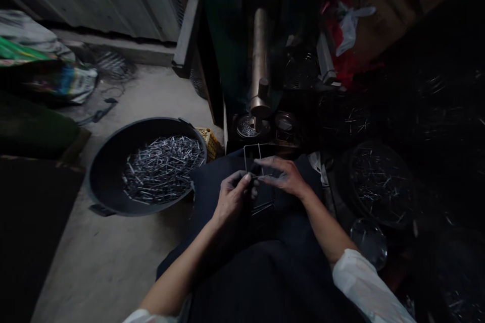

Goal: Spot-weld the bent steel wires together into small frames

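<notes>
Wire, thin and bent into a rectangular frame (pixel 254 161), sits between both hands over the person's lap. The left hand (pixel 231 199) has its grip closed on the frame's lower part, thumb and fingers pinched around it. The right hand (pixel 282 176) lies over the frame from the right with fingers spread; its fingertips touch the wire, though in this dim light I cannot tell whether they clamp it. Beneath the hands lies a dark cloth (pixel 212 181) spread across the knees. To the left, on the bare concrete floor (pixel 113 257), stands a black basin (pixel 109 171) filled with metal pins (pixel 162 169). Ahead rises a green machine (pixel 227 35) with a steel cylinder (pixel 259 60). More dark trays of pins (pixel 379 184) crowd the right side.
</notes>
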Demonstrator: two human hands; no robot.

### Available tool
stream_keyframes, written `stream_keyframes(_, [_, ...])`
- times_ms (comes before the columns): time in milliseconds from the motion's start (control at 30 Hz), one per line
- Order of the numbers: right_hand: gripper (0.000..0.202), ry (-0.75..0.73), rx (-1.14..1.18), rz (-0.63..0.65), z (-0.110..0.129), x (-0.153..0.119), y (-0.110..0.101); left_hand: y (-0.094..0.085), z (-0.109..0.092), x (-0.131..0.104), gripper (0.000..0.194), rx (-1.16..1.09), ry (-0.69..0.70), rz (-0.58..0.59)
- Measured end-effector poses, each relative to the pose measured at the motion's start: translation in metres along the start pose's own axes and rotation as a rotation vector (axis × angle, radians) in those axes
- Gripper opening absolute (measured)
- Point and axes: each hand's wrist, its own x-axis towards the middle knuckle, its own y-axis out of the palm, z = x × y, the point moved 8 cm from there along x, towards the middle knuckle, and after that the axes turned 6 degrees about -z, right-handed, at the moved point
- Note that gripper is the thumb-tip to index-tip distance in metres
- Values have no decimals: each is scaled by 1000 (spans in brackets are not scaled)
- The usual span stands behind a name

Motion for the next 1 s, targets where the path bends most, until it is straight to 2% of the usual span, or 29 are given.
stream_keyframes(433, [45,-51,-44,-12,1,14,-5,1,-12,10,28,45,63,27])
stream_keyframes(1000, [45,-34,-32,2,2,26,-6,2,-19,17,31,47,89,42])
